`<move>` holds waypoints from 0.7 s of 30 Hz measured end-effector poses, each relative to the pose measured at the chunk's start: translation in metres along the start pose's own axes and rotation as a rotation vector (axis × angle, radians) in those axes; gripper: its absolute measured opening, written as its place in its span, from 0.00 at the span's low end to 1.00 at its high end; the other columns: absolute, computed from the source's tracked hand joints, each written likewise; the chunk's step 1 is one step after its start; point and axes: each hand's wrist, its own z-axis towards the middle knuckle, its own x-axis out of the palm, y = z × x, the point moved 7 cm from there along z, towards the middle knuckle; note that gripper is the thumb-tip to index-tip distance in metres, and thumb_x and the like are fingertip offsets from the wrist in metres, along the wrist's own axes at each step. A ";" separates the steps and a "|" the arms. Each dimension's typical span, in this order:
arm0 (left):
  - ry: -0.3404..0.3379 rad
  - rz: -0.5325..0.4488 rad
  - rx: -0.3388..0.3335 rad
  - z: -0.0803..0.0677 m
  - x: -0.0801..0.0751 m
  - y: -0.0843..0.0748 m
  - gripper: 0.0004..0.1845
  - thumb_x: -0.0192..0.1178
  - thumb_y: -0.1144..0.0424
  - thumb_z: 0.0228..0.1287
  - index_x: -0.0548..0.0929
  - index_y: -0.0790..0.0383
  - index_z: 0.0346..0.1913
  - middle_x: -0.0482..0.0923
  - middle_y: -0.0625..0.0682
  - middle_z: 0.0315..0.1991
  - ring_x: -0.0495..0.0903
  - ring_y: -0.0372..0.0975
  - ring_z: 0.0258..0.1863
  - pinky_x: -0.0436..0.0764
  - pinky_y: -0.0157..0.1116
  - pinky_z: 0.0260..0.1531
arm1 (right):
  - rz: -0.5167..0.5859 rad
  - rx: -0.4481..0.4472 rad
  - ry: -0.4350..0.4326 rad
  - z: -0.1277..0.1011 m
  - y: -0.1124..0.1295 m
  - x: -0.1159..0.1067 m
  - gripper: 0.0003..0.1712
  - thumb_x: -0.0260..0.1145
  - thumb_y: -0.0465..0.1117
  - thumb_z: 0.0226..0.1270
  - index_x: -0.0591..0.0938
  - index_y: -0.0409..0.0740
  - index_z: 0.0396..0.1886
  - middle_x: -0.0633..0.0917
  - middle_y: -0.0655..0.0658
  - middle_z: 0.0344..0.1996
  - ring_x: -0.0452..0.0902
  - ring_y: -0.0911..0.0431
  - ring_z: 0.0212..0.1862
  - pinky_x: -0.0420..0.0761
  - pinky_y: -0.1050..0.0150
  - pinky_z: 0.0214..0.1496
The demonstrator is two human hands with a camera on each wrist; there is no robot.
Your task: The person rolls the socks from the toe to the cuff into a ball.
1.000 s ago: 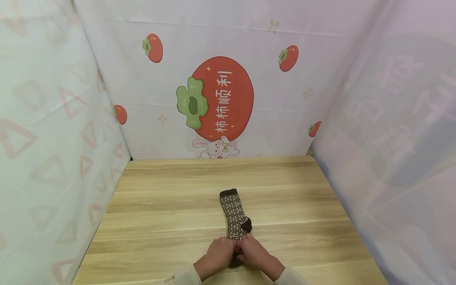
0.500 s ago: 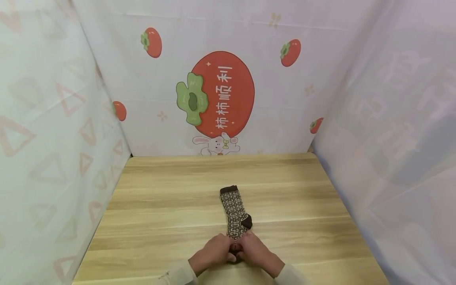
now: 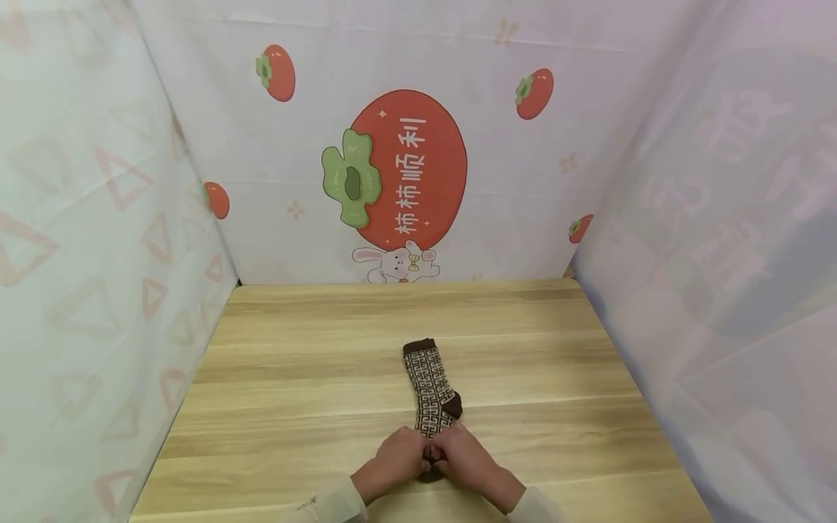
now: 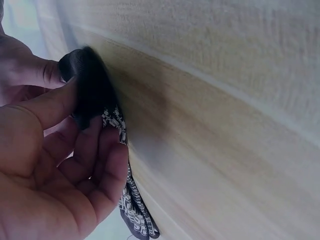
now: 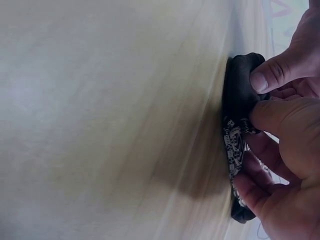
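A pair of brown-and-cream patterned socks (image 3: 428, 381) lies stacked on the wooden table, dark cuffs toward the back and dark heel pointing right. My left hand (image 3: 397, 456) and right hand (image 3: 469, 457) meet over the toe end, knuckles close together. In the left wrist view, the left hand (image 4: 50, 170) pinches the dark toe (image 4: 92, 82) between thumb and curled fingers. The right wrist view has the right hand (image 5: 297, 145) pinching the same dark fabric (image 5: 239, 87), thumb on top. The toe edge appears lifted and slightly folded; the hands hide part of the foot section.
The wood-grain table (image 3: 294, 363) spreads around the socks. White cloth with persimmon prints (image 3: 418, 167) hangs behind it, and further cloth walls stand at the left (image 3: 85, 290) and right (image 3: 719, 327).
The hands remain at the toe end, with their fingers and thumbs shifting slightly on the fabric. The whole head view has tilted a little, and the socks stay in place.
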 end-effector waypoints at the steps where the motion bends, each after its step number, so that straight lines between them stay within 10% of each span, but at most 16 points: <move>1: -0.005 -0.002 0.000 0.000 0.000 0.000 0.17 0.78 0.63 0.47 0.76 0.51 0.17 0.65 0.38 0.15 0.61 0.30 0.17 0.64 0.28 0.17 | -0.009 -0.015 -0.013 -0.001 0.001 -0.001 0.16 0.76 0.32 0.46 0.76 0.53 0.21 0.74 0.62 0.21 0.66 0.69 0.30 0.71 0.67 0.41; 14: 0.026 0.019 -0.047 0.004 0.003 0.004 0.08 0.79 0.63 0.46 0.87 0.54 0.23 0.72 0.42 0.24 0.64 0.34 0.27 0.65 0.31 0.28 | -0.033 -0.088 -0.110 -0.019 0.008 -0.003 0.03 0.75 0.37 0.54 0.89 0.50 0.26 0.80 0.57 0.29 0.72 0.66 0.35 0.75 0.71 0.38; 21: 0.001 0.021 -0.062 0.005 0.005 0.007 0.11 0.79 0.63 0.45 0.84 0.55 0.24 0.72 0.43 0.27 0.64 0.35 0.28 0.66 0.31 0.27 | -0.095 -0.129 -0.193 -0.025 0.014 -0.003 0.12 0.80 0.45 0.50 0.84 0.53 0.30 0.79 0.56 0.35 0.73 0.65 0.38 0.77 0.71 0.39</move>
